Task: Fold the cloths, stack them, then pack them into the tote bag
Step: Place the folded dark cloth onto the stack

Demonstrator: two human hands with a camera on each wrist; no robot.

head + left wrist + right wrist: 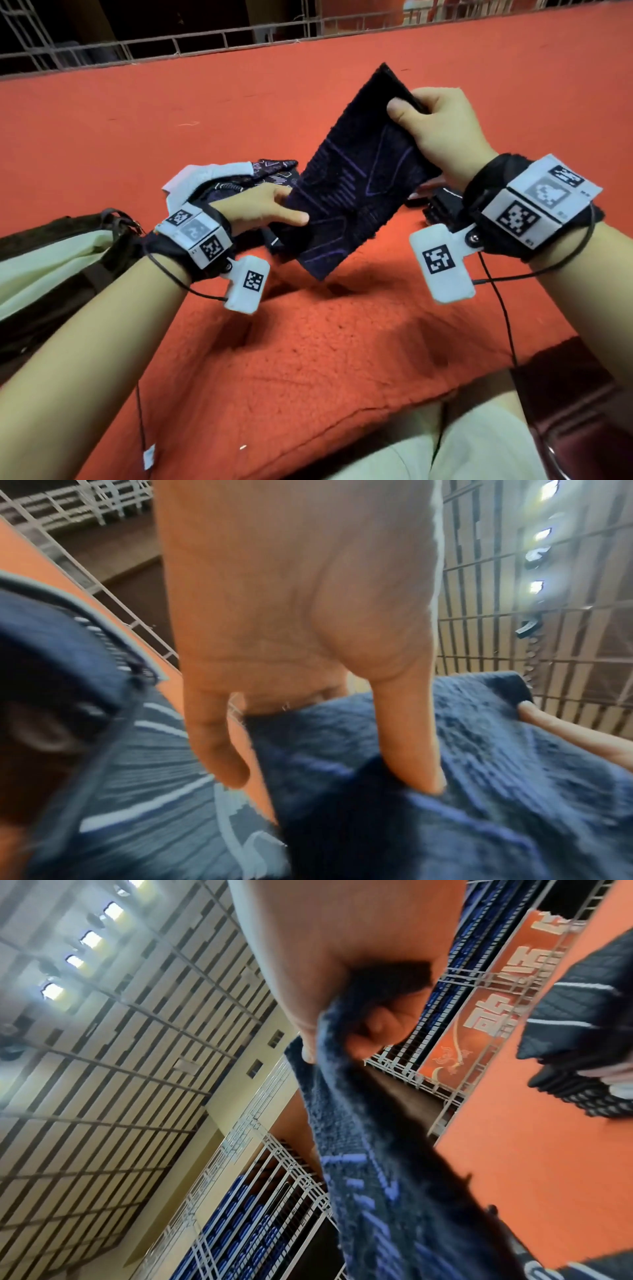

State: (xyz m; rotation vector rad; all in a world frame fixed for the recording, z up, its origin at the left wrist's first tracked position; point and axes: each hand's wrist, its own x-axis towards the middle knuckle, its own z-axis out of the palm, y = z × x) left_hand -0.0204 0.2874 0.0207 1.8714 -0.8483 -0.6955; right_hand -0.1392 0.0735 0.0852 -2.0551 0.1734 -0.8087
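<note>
A dark navy cloth with purple line patterns hangs tilted in the air above the orange surface. My right hand pinches its upper edge, thumb on the near face; the right wrist view shows the fingers curled round the cloth. My left hand holds the cloth's lower left side, thumb on top and fingers behind. A crumpled pile of patterned and white cloths lies behind the left hand. Folded dark cloths lie under the right wrist. The tote bag, brown with a cream lining, lies at the left.
The orange fleece surface spreads across the view, its front edge by my lap. A white metal railing runs along the far side. Cables hang from both wrist bands.
</note>
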